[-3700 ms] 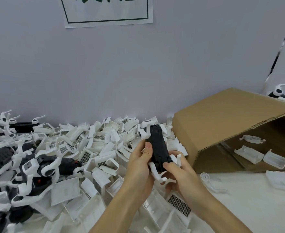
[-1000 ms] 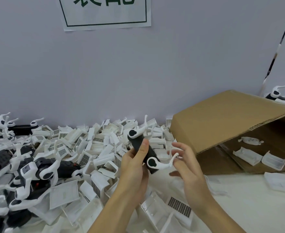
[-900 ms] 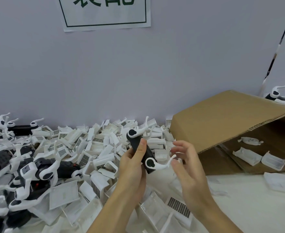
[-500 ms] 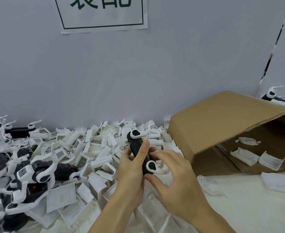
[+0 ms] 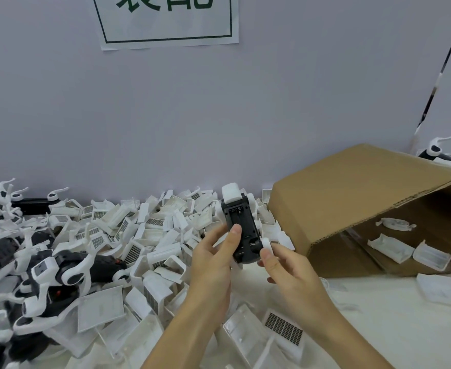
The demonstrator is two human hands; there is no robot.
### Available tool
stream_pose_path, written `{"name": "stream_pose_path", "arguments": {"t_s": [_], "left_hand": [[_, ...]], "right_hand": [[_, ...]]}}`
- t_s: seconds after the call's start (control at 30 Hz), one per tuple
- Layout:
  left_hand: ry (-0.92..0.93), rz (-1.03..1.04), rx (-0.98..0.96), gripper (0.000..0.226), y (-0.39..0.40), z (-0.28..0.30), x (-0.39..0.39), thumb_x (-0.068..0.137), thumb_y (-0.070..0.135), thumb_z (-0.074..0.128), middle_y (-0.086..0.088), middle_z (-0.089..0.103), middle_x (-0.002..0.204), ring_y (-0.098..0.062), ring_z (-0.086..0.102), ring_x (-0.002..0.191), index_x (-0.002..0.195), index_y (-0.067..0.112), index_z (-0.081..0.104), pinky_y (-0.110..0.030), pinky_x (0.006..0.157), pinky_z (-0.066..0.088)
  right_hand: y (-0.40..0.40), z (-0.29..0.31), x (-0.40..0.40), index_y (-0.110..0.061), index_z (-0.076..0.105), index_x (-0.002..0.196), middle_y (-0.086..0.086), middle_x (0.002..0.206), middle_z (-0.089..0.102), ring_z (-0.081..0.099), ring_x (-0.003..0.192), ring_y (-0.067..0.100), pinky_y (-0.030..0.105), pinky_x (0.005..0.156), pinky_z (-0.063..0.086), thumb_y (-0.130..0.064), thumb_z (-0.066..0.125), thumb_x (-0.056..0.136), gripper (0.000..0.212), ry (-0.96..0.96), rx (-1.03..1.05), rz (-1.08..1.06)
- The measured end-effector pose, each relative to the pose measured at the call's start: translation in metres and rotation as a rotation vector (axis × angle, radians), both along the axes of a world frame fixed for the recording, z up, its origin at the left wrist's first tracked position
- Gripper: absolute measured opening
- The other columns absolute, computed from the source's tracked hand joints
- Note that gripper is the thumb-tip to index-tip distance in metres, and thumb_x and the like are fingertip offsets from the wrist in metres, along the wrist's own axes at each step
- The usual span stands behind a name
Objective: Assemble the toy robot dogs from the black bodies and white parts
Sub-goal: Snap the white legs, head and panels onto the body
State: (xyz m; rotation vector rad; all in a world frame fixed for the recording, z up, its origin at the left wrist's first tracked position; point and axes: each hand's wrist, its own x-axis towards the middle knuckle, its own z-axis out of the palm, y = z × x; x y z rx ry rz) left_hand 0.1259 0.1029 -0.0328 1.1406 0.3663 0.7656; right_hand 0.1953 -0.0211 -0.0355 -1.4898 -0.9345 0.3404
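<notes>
Your left hand (image 5: 213, 259) grips black body (image 5: 241, 231) underside-up above white parts pile (image 5: 149, 230). Right hand (image 5: 285, 265) pinches white leg hub (image 5: 266, 243) at body's near corner. Step looks like leg fitting; next, press hub square onto peg.

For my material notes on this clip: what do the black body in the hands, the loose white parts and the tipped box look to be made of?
Black body: apparently moulded hard plastic, matt, with crisp ribs and recesses on its underside. Loose white parts: likely the same kind of rigid plastic, slightly glossy, thin-walled, some with grille patterns. Box: brown corrugated cardboard, dull, fluting visible along its cut edge.
</notes>
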Motion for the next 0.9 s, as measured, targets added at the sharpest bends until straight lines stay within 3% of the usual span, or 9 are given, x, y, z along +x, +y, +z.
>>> {"name": "stream_pose_path", "arguments": {"t_s": [0.1,0.2,0.33,0.43,0.5,0.57,0.67,0.77,0.9], "left_hand": [[0.035,0.021,0.006,0.054,0.000,-0.002,0.002,0.070,0.043,0.087,-0.016,0.078,0.101,-0.030,0.075,0.099,0.107,0.005,0.077,-0.049,0.100,0.053],[0.050,0.063,-0.019,0.050,0.003,-0.005,0.003,0.070,0.042,0.086,-0.015,0.078,0.103,-0.032,0.073,0.106,0.105,0.007,0.078,-0.054,0.107,0.048],[0.053,0.061,-0.020,0.053,0.002,-0.003,0.001,0.069,0.046,0.088,-0.011,0.079,0.103,-0.028,0.073,0.107,0.106,0.011,0.077,-0.054,0.107,0.048],[0.056,0.054,0.014,0.056,0.000,-0.001,-0.001,0.067,0.049,0.083,-0.007,0.079,0.100,-0.024,0.074,0.103,0.110,0.013,0.076,-0.050,0.105,0.050],[0.063,0.045,0.039,0.048,-0.001,0.000,-0.001,0.070,0.046,0.077,-0.001,0.080,0.096,-0.014,0.076,0.097,0.108,0.016,0.075,-0.040,0.098,0.053],[0.060,0.034,0.063,0.032,-0.001,-0.001,-0.001,0.078,0.040,0.075,0.005,0.080,0.092,-0.005,0.075,0.089,0.104,0.020,0.074,-0.023,0.083,0.054],[0.052,0.032,0.071,0.009,-0.001,-0.001,-0.002,0.089,0.026,0.073,0.004,0.080,0.087,-0.003,0.075,0.083,0.098,0.022,0.074,-0.012,0.069,0.053],[0.037,0.029,0.105,0.006,-0.002,-0.001,-0.002,0.090,0.023,0.073,0.003,0.080,0.087,-0.006,0.076,0.083,0.096,0.026,0.075,-0.009,0.067,0.052],[0.029,0.029,0.185,0.014,-0.004,0.000,-0.003,0.092,0.016,0.073,0.001,0.080,0.088,-0.010,0.077,0.083,0.098,0.028,0.075,-0.009,0.067,0.052]], "right_hand": [[-0.008,0.000,0.011,-0.032,0.074,0.101,-0.017,0.096,0.075,0.066,0.092,-0.001,0.022,0.078,0.051,-0.029,0.052,0.105,0.023,-0.061,-0.017,-0.210],[-0.024,0.005,0.024,-0.031,0.071,0.097,-0.015,0.078,0.073,0.066,0.079,0.001,0.023,0.072,0.051,-0.014,0.057,0.098,0.022,-0.277,-0.196,-0.413],[-0.035,0.012,0.023,-0.033,0.067,0.091,-0.021,0.080,0.065,0.063,0.080,0.005,0.024,0.068,0.048,-0.037,0.054,0.096,0.014,-0.556,-0.683,-0.351],[-0.032,0.013,0.015,-0.029,0.063,0.105,-0.016,0.100,0.063,0.062,0.095,0.012,0.029,0.077,0.050,-0.069,0.052,0.084,0.047,-0.648,-0.929,-0.305],[-0.032,0.013,0.014,-0.031,0.059,0.111,-0.014,0.107,0.056,0.058,0.100,0.011,0.030,0.081,0.050,-0.076,0.055,0.078,0.055,-0.613,-1.000,-0.244],[-0.034,0.013,0.014,-0.036,0.053,0.111,-0.015,0.107,0.050,0.056,0.102,0.010,0.031,0.086,0.051,-0.068,0.058,0.082,0.044,-0.584,-1.018,-0.202],[-0.035,0.012,0.017,-0.035,0.048,0.110,-0.015,0.105,0.050,0.056,0.098,0.010,0.032,0.086,0.052,-0.052,0.059,0.085,0.032,-0.573,-0.981,-0.202],[-0.034,0.012,0.021,-0.035,0.048,0.114,-0.019,0.111,0.054,0.056,0.099,0.005,0.030,0.086,0.051,-0.043,0.060,0.084,0.033,-0.492,-0.769,-0.231],[-0.037,0.014,0.026,-0.043,0.048,0.113,-0.022,0.098,0.053,0.052,0.090,-0.003,0.020,0.073,0.042,-0.038,0.067,0.081,0.037,-0.475,-0.470,-0.262]]}}
